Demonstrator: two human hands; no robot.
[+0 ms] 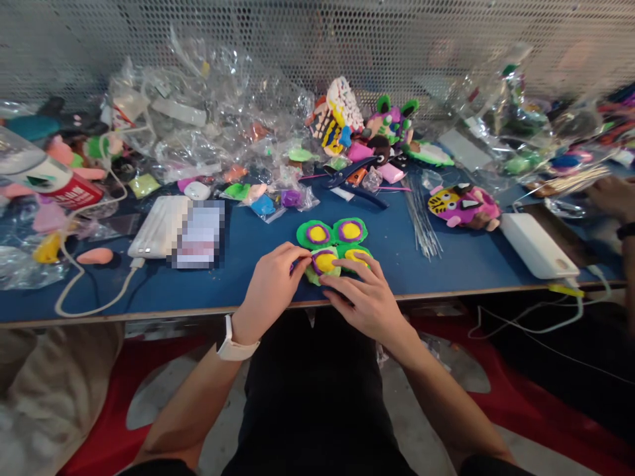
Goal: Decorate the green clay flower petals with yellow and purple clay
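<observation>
A four-lobed green clay shape [307, 228] lies flat near the table's front edge. Each lobe bears a yellow disc; purple rings show clearly around three of them. The near-left lobe [313, 276] is a paler green. At that lobe, my left hand [270, 281] pinches a thin purple clay strip [322, 253] that runs along the yellow disc's edge. My right hand [364, 294] has its fingers apart, lying over the near lobes, and partly hides the near-right yellow disc [358, 256].
Behind lie blue-handled pliers [362, 192], wires [424, 221] and clear plastic bags [213, 112]. A pink clay figure [466, 206] and a white power bank [538, 244] sit right; a phone [198, 235] and another power bank [161, 226] left. Another person's hand [612, 197] is far right.
</observation>
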